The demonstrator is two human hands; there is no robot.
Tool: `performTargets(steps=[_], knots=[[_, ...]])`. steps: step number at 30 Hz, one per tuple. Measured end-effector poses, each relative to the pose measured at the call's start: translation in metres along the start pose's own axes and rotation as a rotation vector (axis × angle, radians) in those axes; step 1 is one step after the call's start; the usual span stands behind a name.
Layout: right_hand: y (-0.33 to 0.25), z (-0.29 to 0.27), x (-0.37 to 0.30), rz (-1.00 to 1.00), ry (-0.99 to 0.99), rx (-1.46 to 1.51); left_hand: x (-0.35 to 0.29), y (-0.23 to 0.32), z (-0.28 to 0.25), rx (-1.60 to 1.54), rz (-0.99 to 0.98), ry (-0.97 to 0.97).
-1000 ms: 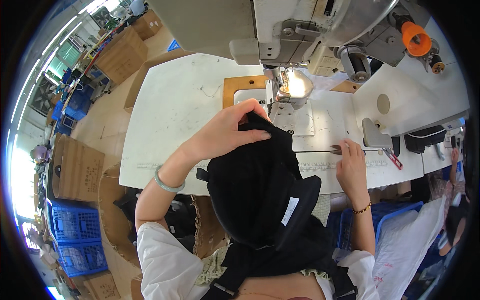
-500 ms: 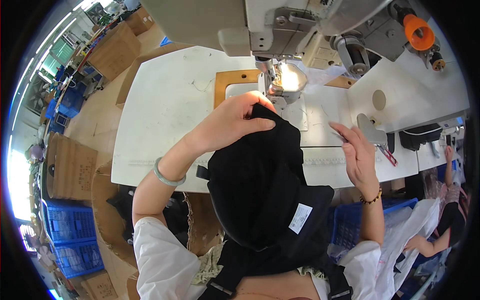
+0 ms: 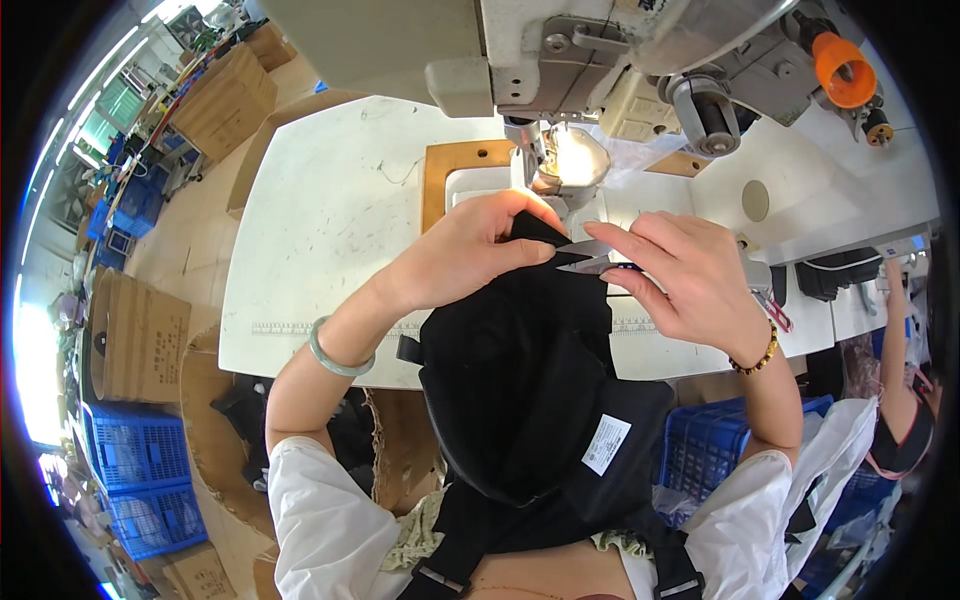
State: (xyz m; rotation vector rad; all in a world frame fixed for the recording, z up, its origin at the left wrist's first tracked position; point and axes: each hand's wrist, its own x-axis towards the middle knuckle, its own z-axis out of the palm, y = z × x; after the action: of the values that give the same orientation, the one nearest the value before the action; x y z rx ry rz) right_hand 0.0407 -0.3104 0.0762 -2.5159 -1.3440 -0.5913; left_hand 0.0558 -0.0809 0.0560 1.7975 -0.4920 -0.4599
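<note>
A black fabric piece (image 3: pixel 500 370), probably a bag or similar sewn item, spreads from the table's front edge down over my chest and lap, a white label (image 3: pixel 606 445) on its lower right. Its upper edge is pinched between the thumb and fingers of my left hand (image 3: pixel 480 245), just in front of the sewing machine's lit needle area (image 3: pixel 575 160). My right hand (image 3: pixel 685 275) grips small thread snips (image 3: pixel 592 258). Their two blades are apart, pointing left at the fabric edge beside my left thumb. Whether they touch a thread is too small to tell.
The sewing machine head (image 3: pixel 560 60) overhangs the white table (image 3: pixel 300 250). Red-handled scissors (image 3: pixel 775 312) lie at the right. An open carton (image 3: pixel 225 430) with black fabric stands below left, a blue basket (image 3: pixel 705 445) below right. Another person's arm (image 3: pixel 893 340) shows at far right.
My right hand has moved left from beside the table's right part to the fabric edge, bringing the snips with it. My left hand keeps its pinch in nearly the same place.
</note>
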Motion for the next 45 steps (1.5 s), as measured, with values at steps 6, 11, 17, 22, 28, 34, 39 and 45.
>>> performTargets(steps=[6,11,17,22,28,34,39,45], knots=[[0.004,0.0,0.004,-0.048,0.026,0.017,-0.002,0.003,0.002,0.073,0.089,0.025],[0.005,0.001,0.004,-0.051,0.017,0.019,0.0,-0.004,0.004,-0.001,0.09,0.078],[0.009,-0.005,-0.003,0.073,0.109,0.07,0.0,0.001,0.003,0.09,0.054,0.112],[0.006,-0.005,-0.002,0.048,0.04,0.161,0.003,-0.007,0.003,0.042,0.012,0.112],[0.009,0.005,-0.002,0.008,0.124,0.035,0.005,-0.008,0.006,0.006,0.058,0.129],[-0.004,0.003,-0.002,0.367,0.137,0.392,0.0,-0.004,-0.003,0.014,-0.063,0.078],[-0.012,0.031,-0.002,0.523,-0.084,0.695,-0.003,-0.007,-0.004,-0.007,-0.077,0.103],[-0.014,0.038,-0.013,0.657,-0.087,1.008,-0.042,-0.02,-0.01,-0.183,-0.134,0.126]])
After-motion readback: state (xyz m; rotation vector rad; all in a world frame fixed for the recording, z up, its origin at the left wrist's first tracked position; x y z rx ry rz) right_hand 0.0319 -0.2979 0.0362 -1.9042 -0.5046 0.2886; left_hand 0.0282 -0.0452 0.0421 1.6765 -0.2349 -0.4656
